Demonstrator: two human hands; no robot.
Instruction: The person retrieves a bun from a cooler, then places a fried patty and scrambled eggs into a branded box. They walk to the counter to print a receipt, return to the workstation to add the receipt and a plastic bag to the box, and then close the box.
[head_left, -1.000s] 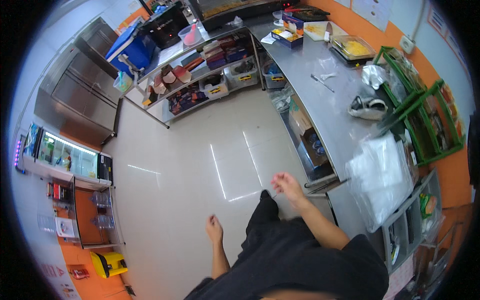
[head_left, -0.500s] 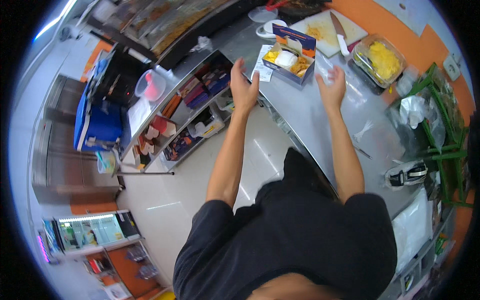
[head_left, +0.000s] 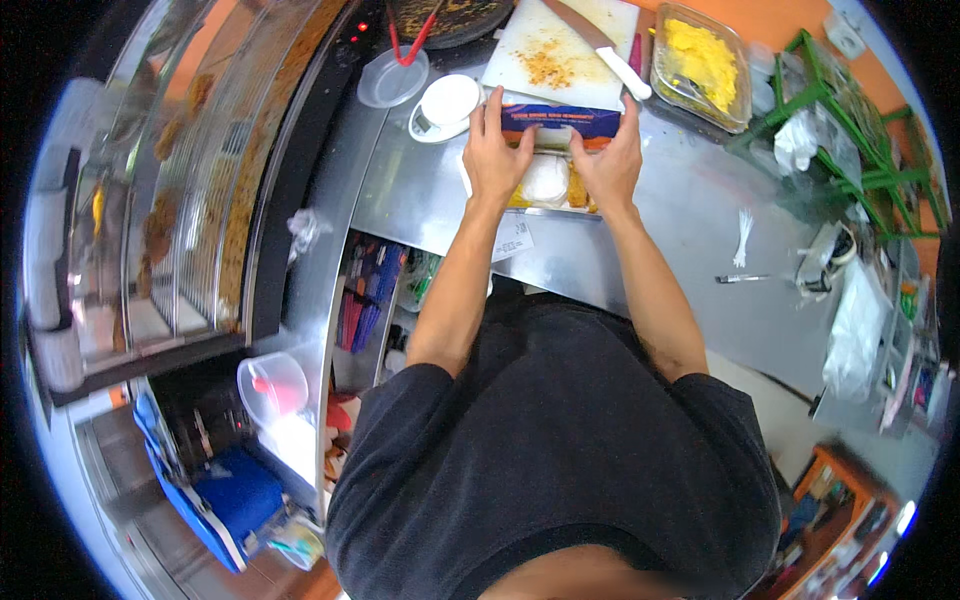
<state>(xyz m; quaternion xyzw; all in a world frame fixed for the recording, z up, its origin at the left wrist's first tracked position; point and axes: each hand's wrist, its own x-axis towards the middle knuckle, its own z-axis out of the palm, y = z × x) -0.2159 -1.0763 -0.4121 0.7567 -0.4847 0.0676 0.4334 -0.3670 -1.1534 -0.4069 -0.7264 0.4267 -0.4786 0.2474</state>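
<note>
In front of me on the metal counter stands a dark blue and orange takeaway box. A white mound of rice lies in it, with yellow and brown fried food beside it. My left hand grips the left side of the raised lid, thumb on the near face. On the right side my right hand holds the lid the same way, its fingers wrapped over the edge. A printed receipt lies by the box's near left corner, partly under my left wrist.
Behind the box are a white cutting board with crumbs and a knife. A white kitchen scale stands to the left, and a container of yellow food to the right. A pen and green rack are further right.
My hands were apart on either side of the box, fingers spread; now both have closed on its lid. My view has turned to face the counter squarely.
</note>
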